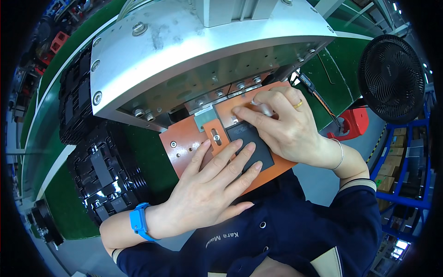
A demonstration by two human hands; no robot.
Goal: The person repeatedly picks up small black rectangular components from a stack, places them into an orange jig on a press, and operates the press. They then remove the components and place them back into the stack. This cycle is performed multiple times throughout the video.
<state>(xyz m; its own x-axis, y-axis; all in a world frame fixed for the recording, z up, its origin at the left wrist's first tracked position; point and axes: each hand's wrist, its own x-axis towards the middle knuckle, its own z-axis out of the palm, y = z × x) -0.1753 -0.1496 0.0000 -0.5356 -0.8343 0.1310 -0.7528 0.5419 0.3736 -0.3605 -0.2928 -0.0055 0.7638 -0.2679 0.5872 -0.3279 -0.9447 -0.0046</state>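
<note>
The person is leaning over an orange fixture plate (pixel 183 137) that is lying on the green bench (pixel 154 164), partly beneath a large silver metal frame (pixel 203 60). A flat black panel (pixel 243 130) is resting on the plate, just beside an orange slotted block (pixel 211 125) and close to a small pale metal plate (pixel 204 120). The left hand (pixel 203 196) is lying palm down, its grip open and its fingers spreading; three fingertips are reaching onto the panel, the little finger is lying over the plate left of the slotted block, and the thumb is pointing clear of the panel. The right hand (pixel 291 128) is covering the panel's right side, its fingers bending and one fingertip reaching the orange surface above the panel's upper edge. Something pale is showing among those fingers, but from where I am standing I cannot tell whether that grip is closing on it. A blue wristband (pixel 138 221) is circling the left wrist. Glossy black trays (pixel 101 168) are standing to the left of the plate; a black fan (pixel 390 76) and a red plastic item (pixel 356 123) are occupying the right side, near a blue rack (pixel 401 199) that is holding cardboard boxes (pixel 390 164).
</note>
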